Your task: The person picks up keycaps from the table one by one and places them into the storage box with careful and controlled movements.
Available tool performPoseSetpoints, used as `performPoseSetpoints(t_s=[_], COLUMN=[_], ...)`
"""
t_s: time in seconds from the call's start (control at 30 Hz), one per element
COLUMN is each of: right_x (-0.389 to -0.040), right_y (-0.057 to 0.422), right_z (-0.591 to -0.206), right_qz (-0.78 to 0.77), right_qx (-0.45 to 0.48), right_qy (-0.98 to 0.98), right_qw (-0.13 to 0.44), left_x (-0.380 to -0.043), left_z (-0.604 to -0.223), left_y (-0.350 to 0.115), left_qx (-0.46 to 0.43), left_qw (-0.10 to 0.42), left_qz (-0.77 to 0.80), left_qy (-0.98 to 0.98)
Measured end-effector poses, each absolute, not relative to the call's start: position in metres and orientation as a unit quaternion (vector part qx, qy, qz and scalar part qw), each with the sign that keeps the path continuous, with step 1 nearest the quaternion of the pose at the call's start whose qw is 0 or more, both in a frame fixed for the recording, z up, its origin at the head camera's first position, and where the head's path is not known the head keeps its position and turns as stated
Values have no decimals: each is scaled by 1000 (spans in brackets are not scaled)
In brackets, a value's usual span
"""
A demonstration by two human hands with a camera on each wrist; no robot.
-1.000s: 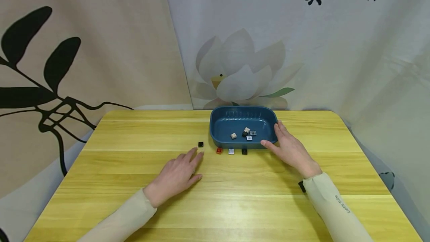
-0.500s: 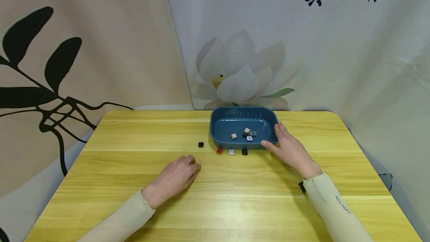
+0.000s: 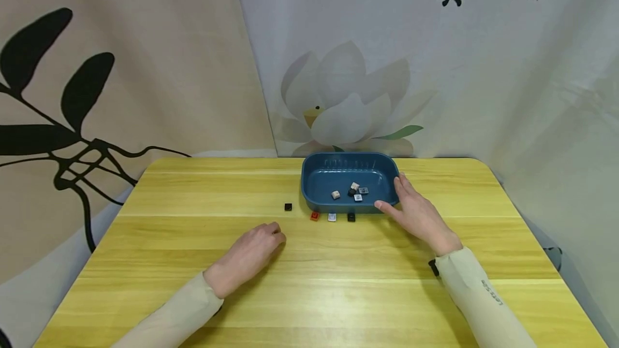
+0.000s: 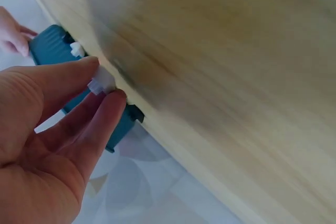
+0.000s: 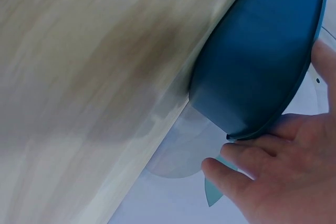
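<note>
My left hand [image 3: 249, 256] is over the table left of centre, its back to the head camera. In the left wrist view, thumb and fingertips pinch a small white keycap [image 4: 103, 81]. My right hand [image 3: 420, 216] rests against the right end of a blue rectangular dish [image 3: 387, 168], fingers extended along its outside and thumb at the front corner. Just in front of the dish sit a red keycap [image 3: 315, 216], a white keycap [image 3: 332, 217] and a black keycap [image 3: 351, 217] in a row. Another black keycap [image 3: 288, 207] lies to their left.
Inside the dish are several small white, grey and dark pieces, one a white piece [image 3: 336, 195]. The dish stands near the back edge of the wooden table [image 3: 338, 294]. A printed cloth [image 3: 193, 69] hangs behind.
My left hand has drawn back toward me from beside the left black keycap, and its spread fingers have curled in. My right hand stays at the dish.
</note>
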State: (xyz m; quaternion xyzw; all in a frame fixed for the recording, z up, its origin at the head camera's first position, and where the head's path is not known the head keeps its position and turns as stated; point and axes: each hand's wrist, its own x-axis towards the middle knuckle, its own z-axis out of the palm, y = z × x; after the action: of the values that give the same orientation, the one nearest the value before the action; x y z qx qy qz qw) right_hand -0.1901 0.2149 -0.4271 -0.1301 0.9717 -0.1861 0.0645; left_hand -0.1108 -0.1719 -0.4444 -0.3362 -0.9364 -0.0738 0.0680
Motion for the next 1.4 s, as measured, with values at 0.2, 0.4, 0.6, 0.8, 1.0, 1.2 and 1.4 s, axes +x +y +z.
performPoseSetpoints(t_s=[0.2, 0.4, 0.6, 0.8, 1.0, 1.2, 1.4], right_x=[-189, -190, -189, -190, -190, -191, -191], right_y=[214, 213, 213, 215, 215, 215, 216], right_z=[-427, -428, -428, -428, -428, -429, -428], right_qz=[-188, -190, -190, -189, -189, -189, -191], right_qx=[-130, -130, -128, -127, -128, -128, -125], right_qy=[972, 971, 971, 972, 972, 972, 972], right_qw=[60, 58, 59, 60, 62, 63, 63], left_x=[-116, -122, -127, -133, -141, -149, -158], left_z=[-435, -423, -415, -406, -399, -396, -391], left_y=[-165, -156, -145, -135, -121, -112, -101], left_qx=[-338, -333, -331, -334, -324, -323, -317], left_qw=[120, 146, 151, 169, 176, 177, 168], left_qz=[-93, -122, -143, -164, -182, -212, -213], left_qy=[-929, -923, -920, -912, -911, -905, -909])
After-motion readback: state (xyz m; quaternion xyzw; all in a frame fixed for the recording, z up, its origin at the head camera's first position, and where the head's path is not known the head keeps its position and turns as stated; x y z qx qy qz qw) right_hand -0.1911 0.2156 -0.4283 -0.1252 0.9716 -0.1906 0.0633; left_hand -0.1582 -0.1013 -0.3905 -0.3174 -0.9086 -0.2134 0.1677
